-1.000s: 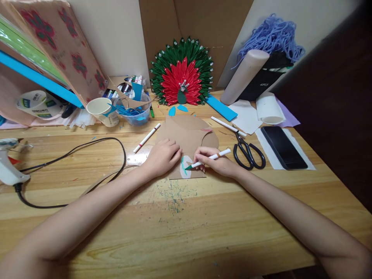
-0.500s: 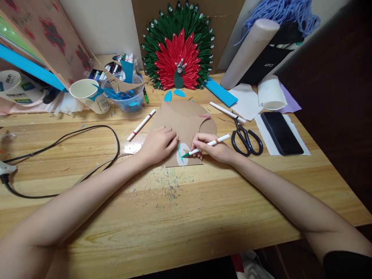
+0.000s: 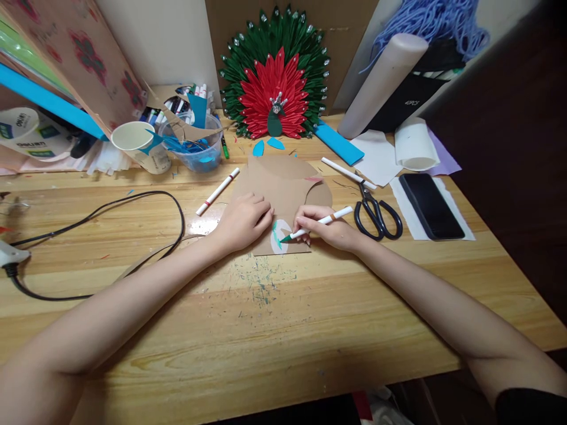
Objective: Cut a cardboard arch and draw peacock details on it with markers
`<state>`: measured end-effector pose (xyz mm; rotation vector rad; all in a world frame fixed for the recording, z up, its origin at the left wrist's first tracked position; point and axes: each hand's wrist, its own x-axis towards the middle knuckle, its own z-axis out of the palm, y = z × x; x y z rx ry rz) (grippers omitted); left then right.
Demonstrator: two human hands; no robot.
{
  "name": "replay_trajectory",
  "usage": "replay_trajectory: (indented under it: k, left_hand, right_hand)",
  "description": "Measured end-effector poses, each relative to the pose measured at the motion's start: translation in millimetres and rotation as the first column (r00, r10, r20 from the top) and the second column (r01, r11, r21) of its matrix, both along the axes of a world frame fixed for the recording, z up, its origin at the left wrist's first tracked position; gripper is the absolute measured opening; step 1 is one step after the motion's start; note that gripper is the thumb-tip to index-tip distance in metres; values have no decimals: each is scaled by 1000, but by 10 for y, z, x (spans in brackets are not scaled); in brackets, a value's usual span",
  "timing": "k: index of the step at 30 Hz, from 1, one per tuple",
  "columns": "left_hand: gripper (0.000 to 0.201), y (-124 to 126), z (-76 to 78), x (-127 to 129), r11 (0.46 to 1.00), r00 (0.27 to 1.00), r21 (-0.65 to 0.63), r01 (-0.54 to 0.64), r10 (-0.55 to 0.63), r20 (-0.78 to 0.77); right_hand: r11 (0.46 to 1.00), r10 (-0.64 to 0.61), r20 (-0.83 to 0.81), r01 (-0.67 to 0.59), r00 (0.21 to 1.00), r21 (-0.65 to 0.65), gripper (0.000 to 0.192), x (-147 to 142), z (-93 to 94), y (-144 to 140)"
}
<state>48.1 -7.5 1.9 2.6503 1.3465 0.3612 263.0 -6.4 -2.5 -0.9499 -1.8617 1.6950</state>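
Observation:
My right hand point(image 3: 325, 227) grips a white marker point(image 3: 339, 215) with a brown band, its green tip touching a white paper oval point(image 3: 278, 247). Green strokes run down the left and middle of the oval, which lies at the near edge of a brown cardboard piece point(image 3: 283, 183). To the left of the oval, my left hand point(image 3: 245, 219) rests on the cardboard, its fingers loosely bent and holding nothing that shows. Behind the cardboard stands a fan-shaped peacock craft point(image 3: 275, 77) with red and green feathers.
Black-handled scissors point(image 3: 376, 218) lie right of my right hand, near a phone point(image 3: 430, 206). Another marker point(image 3: 217, 192) lies on the left, below a tub point(image 3: 199, 147) of scraps and a paper cup point(image 3: 140, 147). A black cable point(image 3: 181, 221) loops beside my left forearm.
The marker tip has shifted slightly down over the oval, and the green strokes look a little fuller. The whole view has moved slightly. My left hand stays in place.

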Motion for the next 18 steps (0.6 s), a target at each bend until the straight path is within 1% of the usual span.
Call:
replay_trajectory:
  k: [4,10,13,15,16,17,18]
  left_hand:
    - [33,-3,5,1,1000,1000,4,-2,2,-3]
    - [33,-11,18,-4,1000,1000,-7,-7,8,3]
    - [32,16,-31,-14,1000,1000,-5,2,-1,31]
    - [31,13,-35,-5,1000,995,-5,4,-3,97]
    - [30,-13,-4,6,1000,985,0,-7,7,170]
    - [30,-64,59,22,1000,962,7,-19,16,274]
    - [30,-144,157,41,1000,918,9,-25,19,396]
  right_hand:
    - [999,38,21,-39,999,35,29,1,9,0]
    - [999,-43,-8,43,999,-22,25,-12,0,-13]
    - [1000,-17,6,17,1000,0,26,-11,10,-14]
    - [1000,-3,23,3,1000,23,28,-12,24,-14]
    - [1000,-7,25,6,1000,30,28,-13,31,-15]
    - [999,-12,25,11,1000,34,29,-14,36,-15]
    - [999,-18,23,17,1000,36,29,-15,39,-16]
